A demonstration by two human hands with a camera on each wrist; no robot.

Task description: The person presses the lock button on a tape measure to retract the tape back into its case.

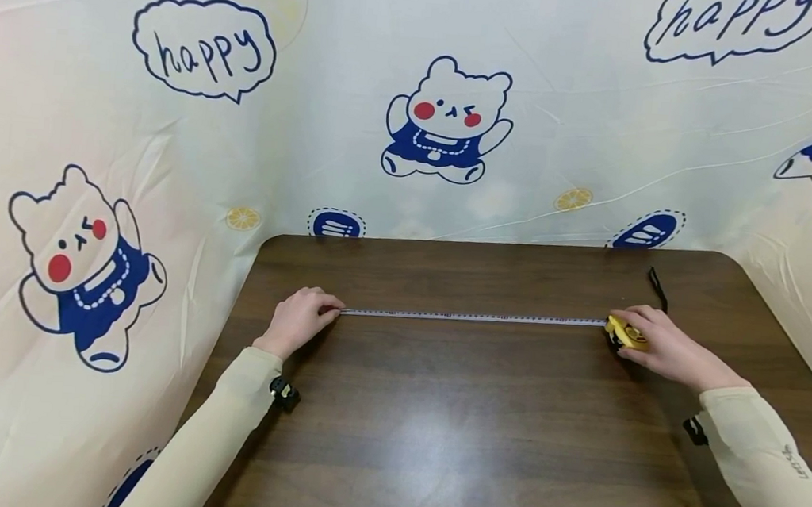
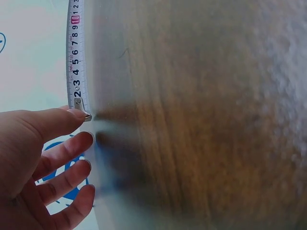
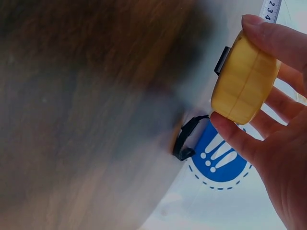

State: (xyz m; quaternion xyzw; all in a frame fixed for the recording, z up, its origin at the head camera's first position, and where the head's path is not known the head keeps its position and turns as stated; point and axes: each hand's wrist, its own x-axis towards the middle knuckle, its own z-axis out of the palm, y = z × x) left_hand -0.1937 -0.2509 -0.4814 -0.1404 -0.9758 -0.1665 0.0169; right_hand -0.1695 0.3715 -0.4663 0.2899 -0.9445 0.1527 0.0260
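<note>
A yellow tape measure (image 1: 625, 334) is at the right of the table, its white blade (image 1: 472, 318) pulled out in a straight line to the left. My right hand (image 1: 673, 350) grips the case, thumb and fingers around its sides in the right wrist view. At the blade's other end, my left hand (image 1: 299, 321) pinches the metal end hook (image 2: 86, 116) between thumb and index finger. The other left fingers are loosely bent below it in the left wrist view. Numbers run along the blade from the hook. A black wrist strap (image 3: 184, 139) trails from the case.
The brown wooden table (image 1: 436, 415) has rounded far corners. Behind and beside it hangs a pale cloth (image 1: 346, 105) printed with bears and "happy" bubbles. Small black devices sit on the left wrist (image 1: 284, 394) and right wrist (image 1: 696, 430).
</note>
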